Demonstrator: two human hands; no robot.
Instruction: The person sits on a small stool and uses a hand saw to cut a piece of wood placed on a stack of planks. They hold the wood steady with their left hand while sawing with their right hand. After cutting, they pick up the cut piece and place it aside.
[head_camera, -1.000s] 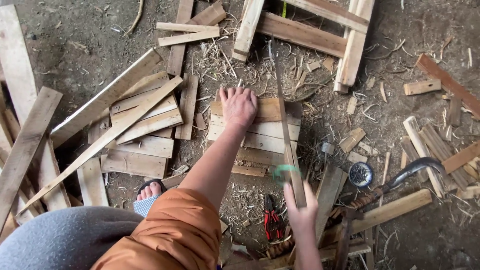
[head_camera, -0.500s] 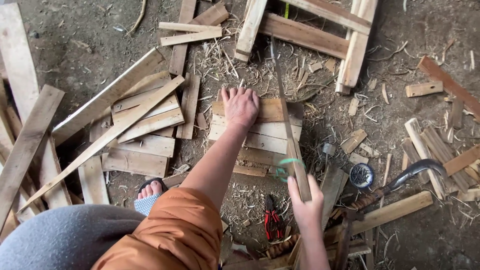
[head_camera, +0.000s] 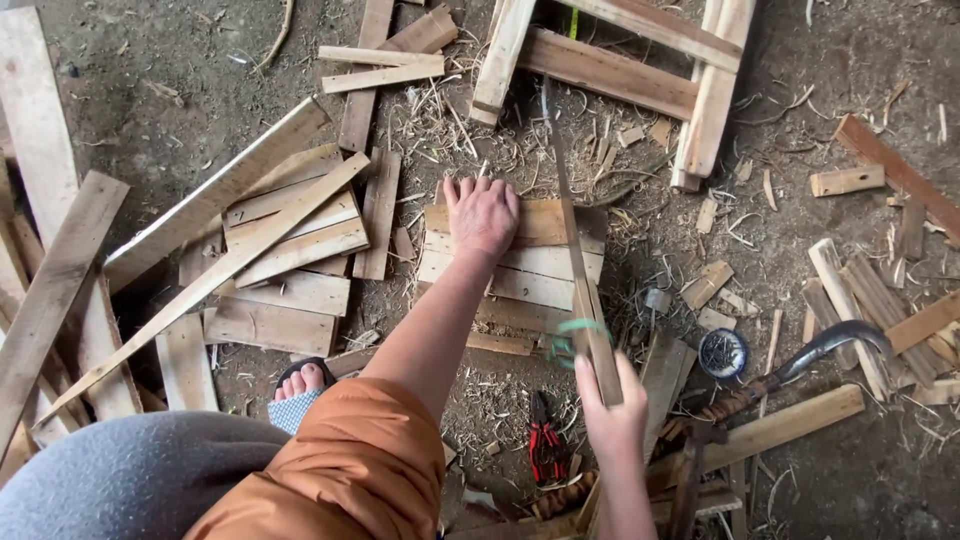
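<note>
Since a second ago the right hand (head_camera: 612, 415) has risen, its fingers closed around a long thin slat (head_camera: 578, 270) lying across the stacked boards (head_camera: 520, 262), so the left hand (head_camera: 483, 215), spread flat there, should press firmly to keep them steady.

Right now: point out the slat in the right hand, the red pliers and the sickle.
slat (head_camera: 578, 270), head view, mid length above the green band.
red pliers (head_camera: 545, 445), head view, on the red handles.
sickle (head_camera: 838, 338), head view, on the curved blade.
right hand (head_camera: 612, 415), head view, back of the hand.
</note>
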